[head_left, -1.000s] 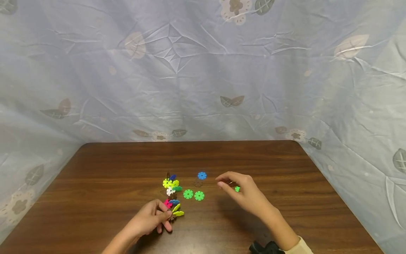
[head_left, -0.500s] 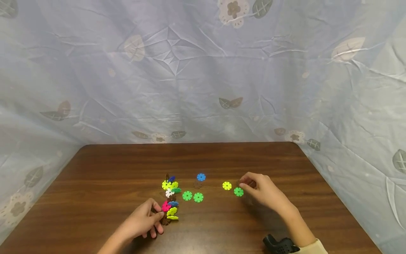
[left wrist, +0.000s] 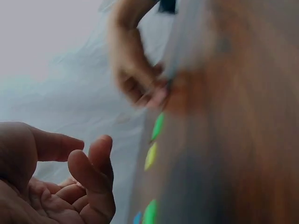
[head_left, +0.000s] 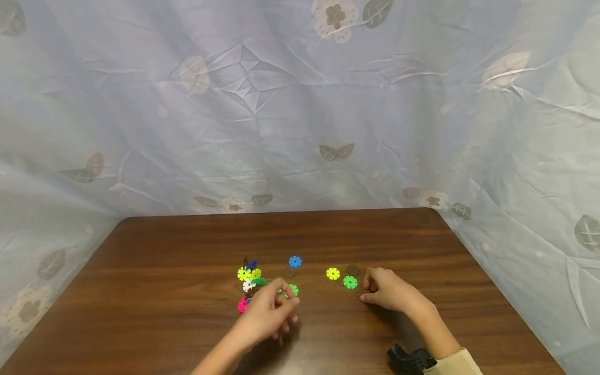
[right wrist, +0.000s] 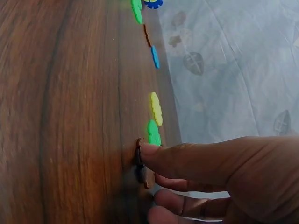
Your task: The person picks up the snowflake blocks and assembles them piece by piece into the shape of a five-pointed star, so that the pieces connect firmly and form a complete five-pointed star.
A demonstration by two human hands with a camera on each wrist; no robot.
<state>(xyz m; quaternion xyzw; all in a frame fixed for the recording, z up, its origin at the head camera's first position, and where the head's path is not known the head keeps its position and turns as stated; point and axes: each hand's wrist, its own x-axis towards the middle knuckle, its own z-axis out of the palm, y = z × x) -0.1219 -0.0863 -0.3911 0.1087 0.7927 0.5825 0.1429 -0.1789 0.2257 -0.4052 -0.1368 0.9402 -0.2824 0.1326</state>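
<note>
My right hand [head_left: 389,289] is low over the table's right half, its thumb and forefinger pinching a brown notched disc [right wrist: 138,151] at the tabletop. Close by lie a green notched disc [head_left: 350,282], a yellow one [head_left: 333,273] and another brown one [head_left: 353,270]. My left hand [head_left: 269,312] hovers left of centre with loosely bent fingers and a gap between thumb and forefinger; it holds nothing. It partly hides a green disc [head_left: 294,289] and the near end of a cluster of coloured discs, where a pink disc [head_left: 242,304] and a white disc [head_left: 248,285] show.
A blue disc [head_left: 295,261] lies behind the left hand, with a faint brown disc [head_left: 289,273] near it. A black wrist device [head_left: 411,360] is by the right sleeve. Patterned cloth [head_left: 281,130] hangs around the wooden table [head_left: 164,250].
My left hand has let go of the disc cluster and moved right. My right hand has left one brown disc, shifted slightly right and nearer, and come to another brown disc.
</note>
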